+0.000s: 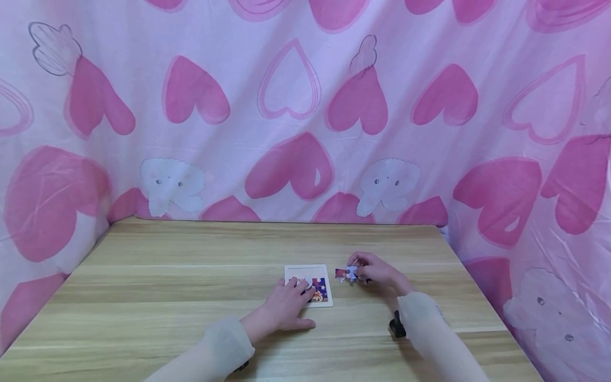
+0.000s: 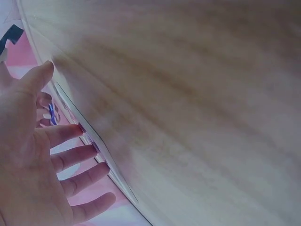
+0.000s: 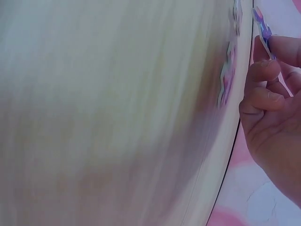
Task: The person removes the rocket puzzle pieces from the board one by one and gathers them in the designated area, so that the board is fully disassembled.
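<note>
In the head view a small puzzle tray (image 1: 307, 266) with a white border lies on the table, partly filled with dark blue, starry jigsaw pieces. My left hand (image 1: 285, 306) spreads its fingers over the tray's lower left, hiding part of the picture. Its fingertips rest at the tray's edge (image 2: 101, 143) in the left wrist view. Right of the tray, my right hand (image 1: 374, 269) pinches a purple-blue jigsaw piece (image 3: 263, 29) between thumb and fingers, raised off the tabletop. Below that hand, loose jigsaw pieces (image 3: 227, 77) lie on the wood.
The light wooden table (image 1: 191, 281) reaches back to a pink heart-patterned curtain (image 1: 286, 159), which also hangs along both sides. A dark wrist strap (image 1: 397, 324) shows under the right sleeve (image 1: 425, 315).
</note>
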A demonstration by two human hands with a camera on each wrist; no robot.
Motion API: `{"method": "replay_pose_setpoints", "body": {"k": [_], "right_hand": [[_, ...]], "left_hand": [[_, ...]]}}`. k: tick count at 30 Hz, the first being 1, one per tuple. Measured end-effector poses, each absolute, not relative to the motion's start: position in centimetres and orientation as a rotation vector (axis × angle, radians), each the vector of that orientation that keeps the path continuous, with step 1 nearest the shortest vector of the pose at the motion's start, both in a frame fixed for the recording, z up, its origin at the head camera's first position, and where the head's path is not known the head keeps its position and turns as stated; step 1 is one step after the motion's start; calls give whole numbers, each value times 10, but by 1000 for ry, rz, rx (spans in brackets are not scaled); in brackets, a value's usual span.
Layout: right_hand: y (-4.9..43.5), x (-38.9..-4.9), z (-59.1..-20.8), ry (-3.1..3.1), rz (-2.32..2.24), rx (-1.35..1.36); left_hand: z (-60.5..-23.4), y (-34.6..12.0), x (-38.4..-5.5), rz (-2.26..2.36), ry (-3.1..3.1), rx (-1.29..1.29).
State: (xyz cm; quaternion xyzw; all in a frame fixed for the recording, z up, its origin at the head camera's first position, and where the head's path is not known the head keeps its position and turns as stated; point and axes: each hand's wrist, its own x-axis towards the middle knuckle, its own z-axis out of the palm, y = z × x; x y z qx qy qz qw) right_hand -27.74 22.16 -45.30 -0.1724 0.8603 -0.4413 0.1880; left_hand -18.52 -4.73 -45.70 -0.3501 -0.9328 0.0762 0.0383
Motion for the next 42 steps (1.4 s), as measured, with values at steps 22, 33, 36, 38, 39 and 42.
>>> {"method": "replay_pose_setpoints", "body": {"k": [22,33,36,38,39,42], "right_hand": [[283,-273,-456,2414,-1340,-354],[298,-272,-460,2478,-1310,-256],[298,-271,-459,2484,-1309,-231],[298,-270,-459,2493,-1304,-218],[298,-270,-459,2499,-1298,-225],[298,-270,-460,2524,-1286,-209]], "left_hand": [[-457,-47,-184,225,-2874,-1063],[-457,-49,-181,169,-2885,-1068],[-458,-49,-181,143,-2895,-1067],[-458,-50,-180,121,-2900,-1069],[-457,-50,-180,108,-2903,-1071],[-457,-52,-179,48,-2919,-1078]]}}
